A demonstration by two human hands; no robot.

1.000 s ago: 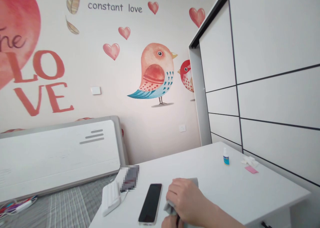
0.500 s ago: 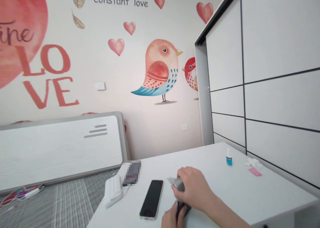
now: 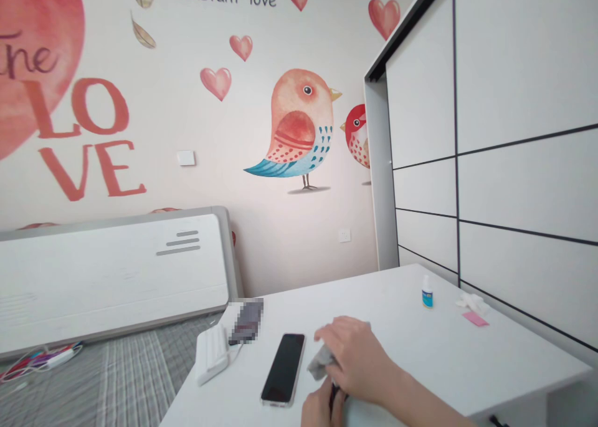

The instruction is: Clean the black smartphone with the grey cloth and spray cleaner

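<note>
A wall decal of birds and hearts rises behind a white desk, with a white panelled wardrobe to the right. On the desk, the fingers of the right hand curl closed over a bunched grey cloth, which they hold against a small dark object between the two hands, near the desk's front edge. The left hand sits low in the view, apparently closed around the lower part of that dark object, though the frame's edge and the right hand hide too much to tell how far its fingers are open. A snug, even pinch looks the sound way to work here: cloth gathered under the fingertips, the dark object steadied from below so neither slips.

Just left of the hands lies a black smartphone, face up, and beyond it a white box beside a pixelated object. Well to the right stand a small white bottle with a blue label, a crumpled white tissue and a pink pad. Past the desk's left side are a white headboard and grey plaid bedding.
</note>
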